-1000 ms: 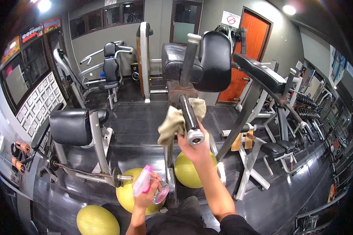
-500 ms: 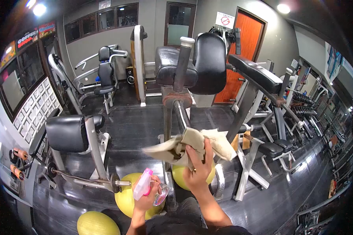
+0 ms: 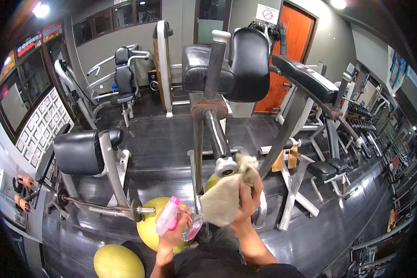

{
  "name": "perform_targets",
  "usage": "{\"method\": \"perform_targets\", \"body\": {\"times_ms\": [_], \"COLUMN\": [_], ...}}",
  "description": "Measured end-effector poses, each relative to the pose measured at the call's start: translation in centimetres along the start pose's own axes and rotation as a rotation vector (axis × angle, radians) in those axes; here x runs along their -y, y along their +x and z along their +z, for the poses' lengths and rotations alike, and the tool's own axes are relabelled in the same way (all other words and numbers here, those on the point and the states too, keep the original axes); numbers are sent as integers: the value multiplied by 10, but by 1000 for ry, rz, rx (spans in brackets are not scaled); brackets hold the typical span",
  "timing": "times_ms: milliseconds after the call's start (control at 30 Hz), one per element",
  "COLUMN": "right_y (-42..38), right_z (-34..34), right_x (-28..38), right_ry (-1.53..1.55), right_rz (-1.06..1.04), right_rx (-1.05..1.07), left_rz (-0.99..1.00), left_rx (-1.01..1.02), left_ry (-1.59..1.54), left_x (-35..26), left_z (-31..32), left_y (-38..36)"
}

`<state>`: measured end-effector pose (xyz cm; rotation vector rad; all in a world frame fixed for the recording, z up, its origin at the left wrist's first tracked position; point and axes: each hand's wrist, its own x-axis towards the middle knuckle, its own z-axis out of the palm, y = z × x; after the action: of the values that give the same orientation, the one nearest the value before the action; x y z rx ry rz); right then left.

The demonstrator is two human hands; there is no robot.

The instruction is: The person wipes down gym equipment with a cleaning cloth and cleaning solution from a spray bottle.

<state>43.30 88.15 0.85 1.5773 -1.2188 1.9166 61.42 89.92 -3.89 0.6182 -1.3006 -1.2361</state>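
Observation:
My left hand (image 3: 173, 234) is closed around a clear spray bottle (image 3: 193, 228) with a pink and white top, held low in front of me. My right hand (image 3: 249, 201) grips a beige cloth (image 3: 221, 199), which hangs down to the left of the fingers. The cloth's upper end lies beside the white-capped end of a metal bar (image 3: 217, 139); whether it touches is hard to tell. That bar belongs to a machine with black pads (image 3: 249, 65) standing directly before me.
Yellow exercise balls (image 3: 119, 263) lie on the dark floor. At left stands a padded bench (image 3: 78, 153) with a curl bar (image 3: 102, 207) jutting towards me. Another padded machine (image 3: 306, 78) rises at right, with a dumbbell rack (image 3: 363, 118) beyond.
My right hand has shifted slightly right and down, drawing the cloth off the bar's end, so the white cap now shows. My left hand and the spray bottle stay nearly still.

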Motion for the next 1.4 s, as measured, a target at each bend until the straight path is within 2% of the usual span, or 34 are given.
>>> {"method": "perform_targets", "body": {"times_ms": [67, 100, 167, 300, 500, 567, 600, 667, 733, 767, 800, 867, 900, 933, 1000, 1033, 1100, 1133, 1167, 1200, 1233, 1300, 1333, 1400], "right_y": [23, 20, 14, 2, 17, 22, 20, 14, 11, 5, 2, 6, 7, 7, 7, 4, -14, -30, -47, -57, -60, -61, -55, -45], "right_z": [0, 1, 0, 2, -6, -11, -11, -9, -4, 0, 3, 7, 7, 5, 5, 6, 6, 7, 8, 7, 4, -2, -4, -8], "right_x": [11, 6, -1, -14, -8, -12, -15, -22, -27, -33, -40, -54, -64, -74, -96, -105, -125, -136, -146, -152, -155, -161, -166, -175], "right_ry": [-129, -133, -107, -36, 3, 24, 36, 184, 211, 250, 288, 333, 391, 448, 487, 601, 880, 888, 936, 977, 985, 1357, 1366, 1753], "right_rz": [-41, -105, -107, -113, -113, -133, -136, -89, -85, 20, 120, 154, 226, 301, 292, 446, 820, 817, 1023, 1232, 1234, 1756, 1760, 2100], "right_rx": [231, 222, 201, 172, 240, 302, 304, 297, 312, 369, 426, 418, 419, 426, 459, 486, 545, 554, 566, 577, 591, 521, 537, 597], "left_rz": [-15, -20, 15, 9, -65, -68, -64, 0, -22, -41, -30, -30, 146, 143, 101, 39, 131, 209, 166, 168, 185, 232, 236, 300], "left_rx": [-71, -68, -5, 2, -81, -60, -71, -26, -30, -23, -43, -77, 0, -13, -1, -56, -84, -98, -182, -195, -246, -332, -345, -411], "left_ry": [-81, -81, 12, 8, -98, 158, 163, 401, 436, 460, 468, 278, 425, 427, 313, 243, 318, 389, 132, 138, 122, 70, 80, 178], "left_x": [-2, -1, 4, -2, -1, 6, 9, 14, 13, 10, 7, 5, 7, 8, 6, 10, 2, 2, 9, 12, 14, 26, 37, 62], "left_z": [3, 2, -1, 4, 18, 17, 15, 14, 20, 24, 35, 64, 72, 82, 105, 115, 130, 138, 150, 159, 169, 187, 194, 203], "left_y": [1, 1, 2, 4, 3, -2, -4, -10, -17, -17, -14, -7, -2, 1, 8, 9, 21, 26, 27, 31, 36, 45, 48, 50]}}
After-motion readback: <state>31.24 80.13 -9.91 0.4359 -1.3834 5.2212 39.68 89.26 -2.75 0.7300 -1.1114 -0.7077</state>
